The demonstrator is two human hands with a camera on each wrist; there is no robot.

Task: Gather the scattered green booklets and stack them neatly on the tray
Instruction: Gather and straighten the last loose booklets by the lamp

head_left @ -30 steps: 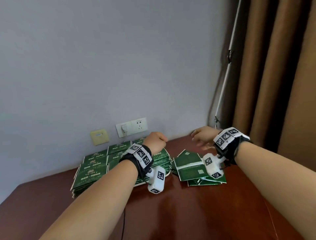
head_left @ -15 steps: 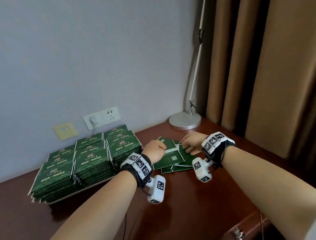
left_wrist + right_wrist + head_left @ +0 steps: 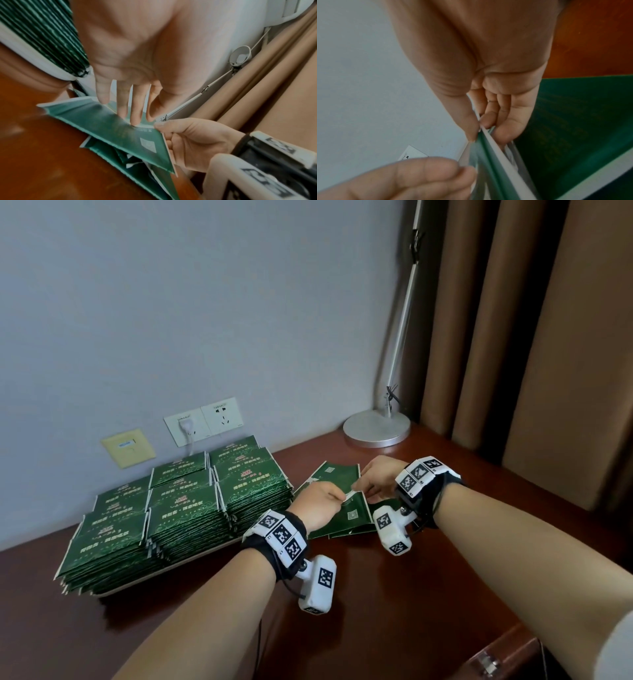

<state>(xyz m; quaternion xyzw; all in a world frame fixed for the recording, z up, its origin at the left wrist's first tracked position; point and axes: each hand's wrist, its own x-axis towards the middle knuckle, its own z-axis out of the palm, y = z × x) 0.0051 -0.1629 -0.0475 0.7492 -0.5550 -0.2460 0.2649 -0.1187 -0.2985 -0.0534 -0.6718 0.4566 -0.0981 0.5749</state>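
your right hand point(image 3: 378, 481) pinches the near corner of the top green booklet point(image 3: 346, 508) in the loose pile at frame centre, tilting it off the others so your left hand point(image 3: 317, 505) can pinch the same edge and square it. the tray point(image 3: 191, 554), lower left, carries tidy stacks, probably the booklet's destination.

Head view: looks forward and down from above and behind both forearms, left hand point(image 3: 317, 505) and right hand point(image 3: 378, 481) far ahead, centre frame.
Left wrist view: close under the left palm, facing along its fingers point(image 3: 122, 102) toward the right hand point(image 3: 195, 140).
Right wrist view: tighter still, along the right thumb.
Shared: the lifted booklet point(image 3: 120, 129) between both hands.
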